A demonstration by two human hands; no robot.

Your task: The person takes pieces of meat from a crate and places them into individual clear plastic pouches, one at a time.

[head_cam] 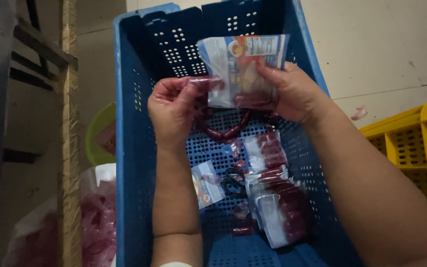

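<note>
Centre-top of the frame, above the blue crate [129, 163]: the right hand [297, 94] pinches a printed plastic bag [240, 69] open while the left hand [174, 106], closed on a red sausage [201, 84], should feed it in endwise, the bag's mouth kept wide.

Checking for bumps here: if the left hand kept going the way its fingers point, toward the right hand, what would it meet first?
The left hand already pinches a sausage at the open edge of the printed plastic bag held by the right hand. Going on, it would likely press into that bag first, though depth is hard to judge.
</note>
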